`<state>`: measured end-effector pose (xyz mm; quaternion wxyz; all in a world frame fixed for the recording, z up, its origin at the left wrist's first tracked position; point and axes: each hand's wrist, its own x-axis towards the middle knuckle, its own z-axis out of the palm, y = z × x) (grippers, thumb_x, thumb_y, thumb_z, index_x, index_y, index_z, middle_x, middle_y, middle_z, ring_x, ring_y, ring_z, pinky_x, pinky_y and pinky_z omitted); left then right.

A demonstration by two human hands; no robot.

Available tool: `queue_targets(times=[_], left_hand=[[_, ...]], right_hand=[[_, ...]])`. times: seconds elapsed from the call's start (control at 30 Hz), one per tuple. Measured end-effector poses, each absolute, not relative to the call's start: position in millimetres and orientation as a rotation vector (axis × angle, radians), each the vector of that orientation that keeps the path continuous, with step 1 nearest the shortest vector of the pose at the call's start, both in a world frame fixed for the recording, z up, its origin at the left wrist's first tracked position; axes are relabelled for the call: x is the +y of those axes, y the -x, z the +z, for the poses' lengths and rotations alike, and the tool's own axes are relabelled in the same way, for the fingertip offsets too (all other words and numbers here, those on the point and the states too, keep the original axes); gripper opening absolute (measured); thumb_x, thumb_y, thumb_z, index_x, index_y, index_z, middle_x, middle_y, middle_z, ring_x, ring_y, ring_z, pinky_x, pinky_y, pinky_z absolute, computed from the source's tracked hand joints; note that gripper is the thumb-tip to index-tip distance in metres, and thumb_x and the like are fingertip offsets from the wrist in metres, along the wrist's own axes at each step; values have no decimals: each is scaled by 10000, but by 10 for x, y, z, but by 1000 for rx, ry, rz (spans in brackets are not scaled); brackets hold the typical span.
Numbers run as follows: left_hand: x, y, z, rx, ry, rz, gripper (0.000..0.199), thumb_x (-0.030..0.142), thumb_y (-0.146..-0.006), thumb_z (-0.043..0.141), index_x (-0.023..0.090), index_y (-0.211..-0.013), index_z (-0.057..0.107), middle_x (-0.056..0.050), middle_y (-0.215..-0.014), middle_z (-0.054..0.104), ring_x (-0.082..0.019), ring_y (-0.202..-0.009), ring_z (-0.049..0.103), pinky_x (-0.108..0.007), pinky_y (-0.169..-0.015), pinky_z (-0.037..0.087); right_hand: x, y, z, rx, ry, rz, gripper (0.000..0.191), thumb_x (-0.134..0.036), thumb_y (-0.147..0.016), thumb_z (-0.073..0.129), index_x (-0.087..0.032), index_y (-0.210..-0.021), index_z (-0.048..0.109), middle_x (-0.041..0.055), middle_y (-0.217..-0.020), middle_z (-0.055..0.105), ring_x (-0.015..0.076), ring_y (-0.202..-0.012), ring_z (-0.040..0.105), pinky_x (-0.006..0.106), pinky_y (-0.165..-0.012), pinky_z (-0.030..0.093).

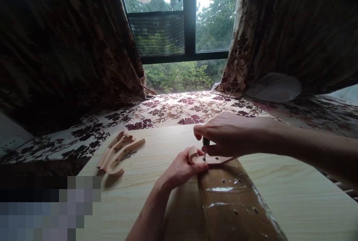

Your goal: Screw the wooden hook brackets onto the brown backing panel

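Observation:
Near the middle of the table, a curved wooden hook piece [212,160] lies across the far end of a brown block wrapped in shiny clear film [229,196]. My left hand [181,168] grips the curled end of this piece between thumb and fingers. Above it, my right hand [226,134] is closed around the dark handle of a screwdriver [206,143], whose shaft points down at a dark hole or screw in the wood. A second dark spot shows farther right on the piece. Several small holes mark the block's top.
Several similar curved wooden pieces [120,153] lie at the table's left, with small dark screws [130,154] beside them. Under everything is a pale wooden tabletop [162,140]. Beyond its far edge are a floral cloth [173,108], patterned curtains [237,58] and a window.

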<state>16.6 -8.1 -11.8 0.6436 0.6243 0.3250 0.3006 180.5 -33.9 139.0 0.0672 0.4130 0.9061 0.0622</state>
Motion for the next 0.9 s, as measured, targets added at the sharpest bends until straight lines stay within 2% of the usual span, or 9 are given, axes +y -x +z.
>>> queue_targets(times=[0.07, 0.17, 0.33, 0.57, 0.9], left_hand=[[-83, -165, -109, 739, -1428, 682, 421, 358, -661, 795, 149, -970, 599, 28, -741, 522, -128, -681, 472, -259, -663, 370], [-85, -164, -103, 739, -1434, 681, 430, 349, -667, 789, 138, -984, 589, 19, -761, 527, -128, -692, 462, -258, -664, 364], [-86, -160, -106, 750, -1433, 681, 416, 338, -661, 791, 138, -959, 579, 21, -745, 522, -127, -683, 456, -256, -647, 363], [-86, -159, -128, 747, -1410, 684, 442, 349, -645, 800, 145, -965, 574, 14, -764, 541, -139, -704, 484, -259, -654, 383], [-77, -156, -147, 729, -1406, 689, 412, 319, -664, 788, 155, -950, 542, 41, -736, 503, -110, -666, 444, -239, -629, 364]], right_hand=[[-342, -1840, 1414, 2773, -1194, 125, 188, -210, -819, 551, -146, -977, 629, 65, -755, 666, 141, -589, 491, 267, -519, 260], [-352, -1878, 1430, 2816, -1132, 80, 138, -150, -831, 509, -147, -907, 625, 63, -772, 657, 131, -620, 482, 259, -548, 285], [-370, -1888, 1441, 2827, -1118, 43, 130, -172, -867, 473, -159, -826, 596, 44, -723, 613, 118, -602, 420, 244, -551, 289], [-425, -1877, 1446, 2776, -1136, -8, 106, -124, -789, 477, -190, -712, 506, -5, -643, 540, 107, -545, 366, 247, -515, 245], [-459, -1844, 1493, 2692, -1249, -24, 94, -153, -814, 495, -193, -736, 527, 12, -708, 600, 122, -570, 402, 259, -508, 240]])
